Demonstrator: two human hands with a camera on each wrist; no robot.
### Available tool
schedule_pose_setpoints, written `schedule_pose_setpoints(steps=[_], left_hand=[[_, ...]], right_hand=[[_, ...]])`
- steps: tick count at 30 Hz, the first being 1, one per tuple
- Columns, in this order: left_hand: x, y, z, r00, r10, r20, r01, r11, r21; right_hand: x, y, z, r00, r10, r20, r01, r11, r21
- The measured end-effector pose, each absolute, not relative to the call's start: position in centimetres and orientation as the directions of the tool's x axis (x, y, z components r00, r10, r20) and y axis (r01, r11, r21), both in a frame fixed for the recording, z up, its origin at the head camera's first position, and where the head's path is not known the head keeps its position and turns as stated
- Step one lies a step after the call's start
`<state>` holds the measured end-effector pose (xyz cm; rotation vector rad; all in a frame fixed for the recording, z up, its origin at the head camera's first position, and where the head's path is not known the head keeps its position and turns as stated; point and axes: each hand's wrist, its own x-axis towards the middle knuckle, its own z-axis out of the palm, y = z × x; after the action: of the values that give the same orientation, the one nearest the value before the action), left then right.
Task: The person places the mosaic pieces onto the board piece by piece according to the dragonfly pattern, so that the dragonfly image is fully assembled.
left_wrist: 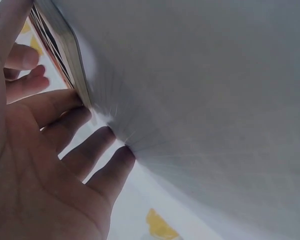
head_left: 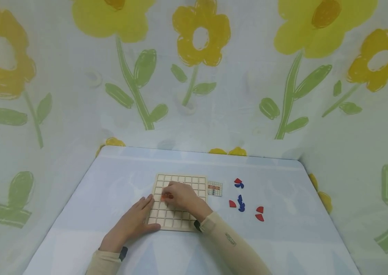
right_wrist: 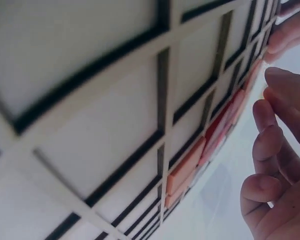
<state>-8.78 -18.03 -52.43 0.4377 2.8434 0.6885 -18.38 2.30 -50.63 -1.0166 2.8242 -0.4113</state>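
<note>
A wooden grid board point(head_left: 161, 214) lies flat on the table. My left hand point(head_left: 133, 221) rests along its left side, fingers extended and thumb at the front edge. The left wrist view shows fingertips against the board's side point(left_wrist: 79, 62) and the table. Over the board's left-middle part, my right hand point(head_left: 181, 194) has curled fingers, thumb and index tips close together. Beside those fingertips, orange pieces point(right_wrist: 187, 162) and red pieces point(right_wrist: 221, 125) sit in the cells. I cannot tell whether the fingertips pinch a piece.
A small printed pattern card point(head_left: 215, 188) lies at the board's right edge. Farther right are loose red quarter-round pieces point(head_left: 232, 204) and scalloped or leaf-like blue pieces point(head_left: 241, 204). More red pieces point(head_left: 259, 217) lie to the right. Flower-patterned cloth point(head_left: 235, 95) stands behind and beside the table.
</note>
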Motion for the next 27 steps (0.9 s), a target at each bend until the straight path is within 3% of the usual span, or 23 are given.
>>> schedule_pose_setpoints(steps=[13, 21, 27], left_hand=[[-8.9, -18.1, -52.6, -0.939, 0.332, -0.09, 0.26, 0.857, 0.445], [-9.0, -18.0, -52.6, -0.939, 0.333, -0.086, 0.267, 0.863, 0.428], [-8.9, -17.8, -52.2, -0.941, 0.323, -0.105, 0.248, 0.865, 0.436]], right_hand=[[-17.1, 4.7, -48.6, -0.772, -0.617, 0.153, -0.628, 0.701, -0.339], [-15.9, 8.2, -47.1, -0.833, -0.513, 0.207, -0.547, 0.707, -0.449], [-15.2, 11.6, -46.4, -0.865, -0.427, 0.264, -0.502, 0.731, -0.462]])
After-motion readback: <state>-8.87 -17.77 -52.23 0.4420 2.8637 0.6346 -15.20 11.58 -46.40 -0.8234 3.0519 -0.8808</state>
